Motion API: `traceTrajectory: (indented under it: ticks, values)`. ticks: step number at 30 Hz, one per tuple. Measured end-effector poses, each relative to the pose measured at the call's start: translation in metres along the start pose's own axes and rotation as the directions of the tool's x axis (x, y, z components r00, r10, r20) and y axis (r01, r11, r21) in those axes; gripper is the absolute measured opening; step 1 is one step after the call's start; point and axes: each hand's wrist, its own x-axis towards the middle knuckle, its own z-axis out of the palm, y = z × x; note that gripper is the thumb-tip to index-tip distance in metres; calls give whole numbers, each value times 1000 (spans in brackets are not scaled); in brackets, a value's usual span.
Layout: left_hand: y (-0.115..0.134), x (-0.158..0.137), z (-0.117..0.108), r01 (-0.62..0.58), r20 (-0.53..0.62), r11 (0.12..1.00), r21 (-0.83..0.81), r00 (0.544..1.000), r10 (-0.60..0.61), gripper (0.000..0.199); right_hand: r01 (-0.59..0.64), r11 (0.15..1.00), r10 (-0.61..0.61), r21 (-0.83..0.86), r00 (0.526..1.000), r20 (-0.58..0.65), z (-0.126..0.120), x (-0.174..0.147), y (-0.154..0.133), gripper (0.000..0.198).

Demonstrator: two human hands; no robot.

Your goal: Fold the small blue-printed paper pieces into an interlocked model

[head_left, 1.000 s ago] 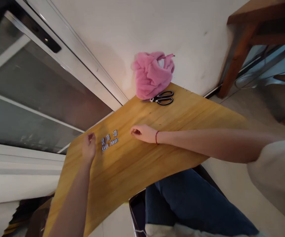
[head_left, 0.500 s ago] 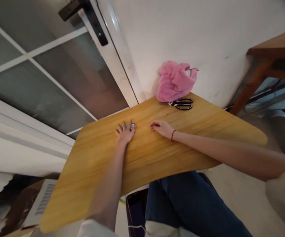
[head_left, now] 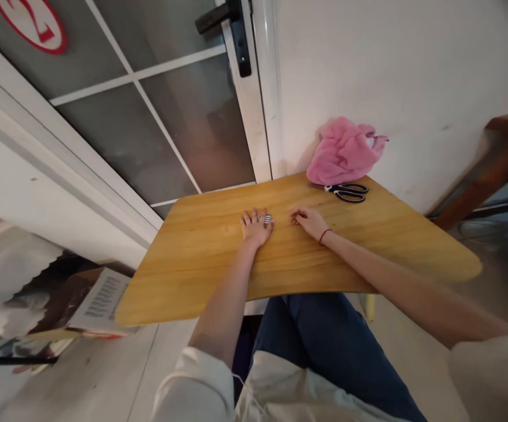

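My left hand (head_left: 256, 230) lies flat on the wooden table (head_left: 183, 264), its fingers spread. Under its fingers and thumb shows a small flat piece with dark and white stripes (head_left: 268, 219), mostly covered by the hand. To the right, my right hand (head_left: 310, 222) rests on the tabletop with its fingers curled in and a red string bracelet (head_left: 325, 236) at the wrist. Whether anything sits inside those fingers is hidden. A gap of bare wood lies between the two hands.
Black-handled scissors (head_left: 350, 191) lie beyond my right hand, blades partly under a bunched pink cloth (head_left: 345, 151) against the wall. A glazed door (head_left: 192, 117) stands behind the table. An open cardboard box (head_left: 99, 299) is at the lower left.
The view has swung, so the table, door and cloth sit further right in the picture. Both hands keep nearly the same poses and places on the table.
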Motion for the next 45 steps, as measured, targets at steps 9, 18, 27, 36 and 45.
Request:
traceTrajectory:
  ticks: [9,18,27,36,45]
  values:
    - [23,-38,3,-59,-23,998,-25,998,58,66,-4,999,3,-53,1000,-19,2,1,-6,16]
    - [41,-79,5,-128,-15,992,3,992,128,65,-14,997,11,-73,999,-47,3,0,-7,18]
    - [46,-106,5,-175,-47,983,47,983,177,64,-7,1000,6,-19,999,-47,2,-3,-10,19]
    - [52,-130,5,-166,-41,985,48,985,168,62,-29,1000,29,-2,997,-72,4,-14,-17,17]
    - [53,-123,8,-153,-10,988,36,988,153,66,-18,998,6,-59,980,-201,2,-61,-17,16]
